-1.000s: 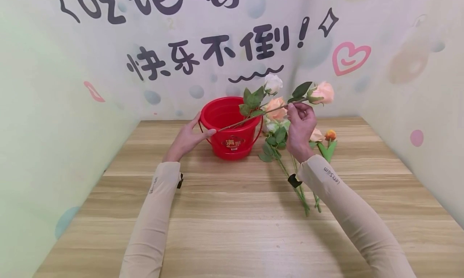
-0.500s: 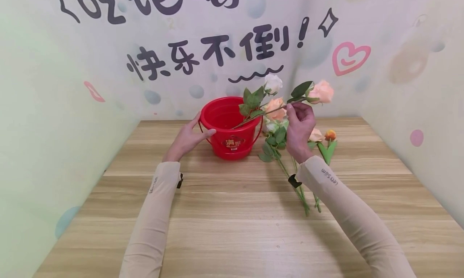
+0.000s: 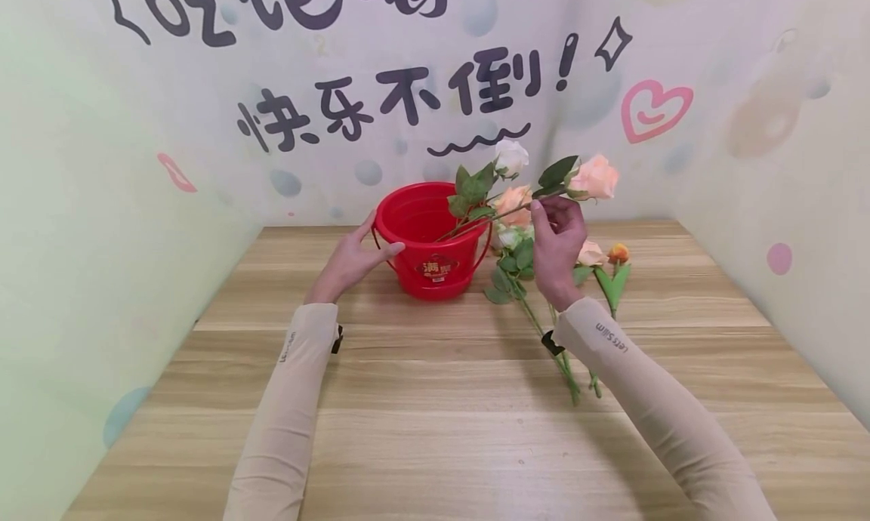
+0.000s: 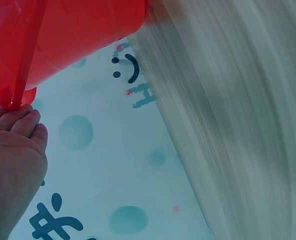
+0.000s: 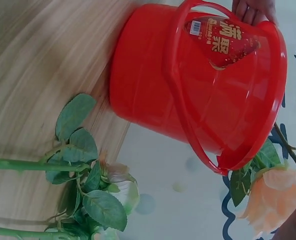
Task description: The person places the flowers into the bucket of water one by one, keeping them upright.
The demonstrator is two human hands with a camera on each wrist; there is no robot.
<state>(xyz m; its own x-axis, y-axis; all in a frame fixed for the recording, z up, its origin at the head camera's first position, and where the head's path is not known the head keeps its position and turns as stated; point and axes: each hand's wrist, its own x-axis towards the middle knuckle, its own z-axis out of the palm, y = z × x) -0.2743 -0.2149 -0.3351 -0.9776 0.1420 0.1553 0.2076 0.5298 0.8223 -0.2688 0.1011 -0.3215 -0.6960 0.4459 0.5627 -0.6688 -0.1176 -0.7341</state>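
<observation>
A red plastic bucket (image 3: 435,272) stands upright on the table. At its left side my left hand (image 3: 350,260) grips it, thumb over the front of the rim and fingers round the side. My right hand (image 3: 560,242) pinches the stem of a peach-pink rose (image 3: 593,177) just below its leaves. That stem slants down left over the rim into the bucket. A white rose (image 3: 511,157) and a peach rose (image 3: 513,205) lean out of the bucket's right side. In the right wrist view the peach rose (image 5: 275,200) shows by the rim.
Right of the bucket, several flowers lie on the wooden table (image 3: 421,430), among them a white-green rose (image 3: 510,238), a pale pink rose (image 3: 590,254) and an orange tulip (image 3: 618,254). Their green stems (image 3: 567,374) point toward the near edge. A printed wall cloth (image 3: 326,174) hangs close behind.
My right hand has moved slightly left and down with the rose, and its stem end has gone from over the front rim into the bucket. My left hand stays put.
</observation>
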